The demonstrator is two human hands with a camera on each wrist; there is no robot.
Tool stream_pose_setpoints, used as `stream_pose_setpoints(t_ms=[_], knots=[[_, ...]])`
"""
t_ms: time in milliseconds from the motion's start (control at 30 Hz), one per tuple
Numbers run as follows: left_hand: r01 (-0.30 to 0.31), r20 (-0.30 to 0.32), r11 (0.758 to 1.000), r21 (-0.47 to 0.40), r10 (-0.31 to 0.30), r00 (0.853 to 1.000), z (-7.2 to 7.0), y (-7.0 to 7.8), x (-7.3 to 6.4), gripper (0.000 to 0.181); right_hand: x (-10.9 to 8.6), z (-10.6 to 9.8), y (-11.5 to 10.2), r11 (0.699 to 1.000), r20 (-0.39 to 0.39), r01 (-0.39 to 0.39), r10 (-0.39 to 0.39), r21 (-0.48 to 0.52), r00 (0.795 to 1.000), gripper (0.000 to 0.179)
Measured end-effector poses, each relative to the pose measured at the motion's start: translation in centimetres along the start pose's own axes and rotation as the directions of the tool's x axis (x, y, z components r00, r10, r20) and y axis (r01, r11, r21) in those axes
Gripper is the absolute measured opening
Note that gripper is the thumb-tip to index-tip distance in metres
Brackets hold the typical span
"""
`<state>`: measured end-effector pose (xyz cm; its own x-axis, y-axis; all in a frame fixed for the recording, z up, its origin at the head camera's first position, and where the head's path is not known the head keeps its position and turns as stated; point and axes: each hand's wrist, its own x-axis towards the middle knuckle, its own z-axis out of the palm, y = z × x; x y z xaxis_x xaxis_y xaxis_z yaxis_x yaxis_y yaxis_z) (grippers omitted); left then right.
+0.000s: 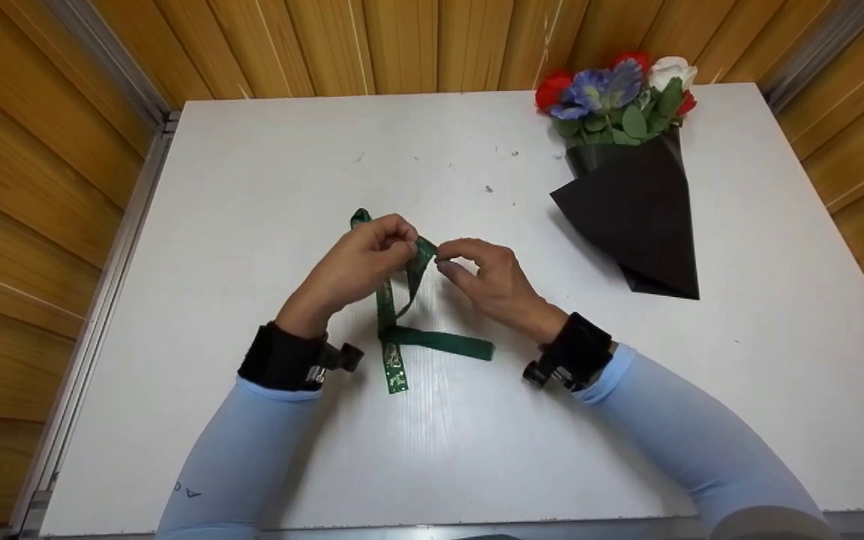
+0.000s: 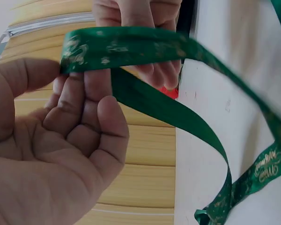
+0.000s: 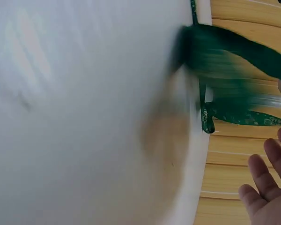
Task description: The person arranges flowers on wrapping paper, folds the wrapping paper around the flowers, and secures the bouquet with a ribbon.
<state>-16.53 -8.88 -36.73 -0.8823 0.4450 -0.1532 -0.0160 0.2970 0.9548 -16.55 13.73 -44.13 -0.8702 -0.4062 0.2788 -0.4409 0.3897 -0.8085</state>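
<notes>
A green ribbon (image 1: 394, 367) with gold print lies partly on the white table, its middle lifted in a loop. My left hand (image 1: 361, 262) pinches the raised part between thumb and fingers, as the left wrist view also shows near the folded ribbon (image 2: 126, 47). On the other side of the loop, my right hand (image 1: 499, 285) pinches the ribbon's edge with thumb and index finger; its other fingers (image 3: 267, 180) spread loosely. One plain green tail stretches right across the tabletop, and a printed tail points toward me. A small curl of ribbon shows beyond my left hand.
A bouquet in black wrapping paper (image 1: 642, 217) lies at the back right, with red, white and purple flowers (image 1: 601, 90) and green leaves. Small dark specks dot the white table (image 1: 252, 172). Wood-patterned panels (image 1: 402, 45) stand around the back and sides.
</notes>
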Motion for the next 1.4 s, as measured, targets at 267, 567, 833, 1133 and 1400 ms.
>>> stream_pose_setpoints(t_ms=[267, 567, 833, 1133, 1400], knots=[[-0.009, 0.061, 0.998, -0.056, 0.012, 0.998, 0.8, 0.2, 0.3, 0.013, 0.3, 0.6, -0.3, 0.978, 0.084, -0.111, 0.097, 0.178, 0.992, 0.044], [0.010, 0.011, 0.961, 0.277, -0.013, 1.000, -1.0, 0.0, -0.5, 0.028, 0.8, -1.9, -0.8, 0.746, 0.217, -0.323, 0.240, 0.583, 0.946, 0.016], [0.105, -0.060, 0.902, 0.419, -0.088, 0.994, -5.3, -2.3, -1.6, 0.017, -0.2, -7.2, 1.6, 0.809, 0.365, -0.502, 0.387, 0.306, 0.847, 0.022], [0.269, -0.058, 0.852, 0.449, -0.273, 0.960, -10.8, -5.3, -3.9, 0.031, -3.0, -12.4, 3.5, 0.827, 0.413, -0.560, 0.493, 0.051, 0.766, 0.036], [0.374, -0.095, 0.843, 0.388, -0.367, 0.926, -14.2, -7.1, -5.7, 0.029, -4.6, -13.7, 2.6, 0.867, 0.378, -0.401, 0.492, -0.297, 0.784, 0.016]])
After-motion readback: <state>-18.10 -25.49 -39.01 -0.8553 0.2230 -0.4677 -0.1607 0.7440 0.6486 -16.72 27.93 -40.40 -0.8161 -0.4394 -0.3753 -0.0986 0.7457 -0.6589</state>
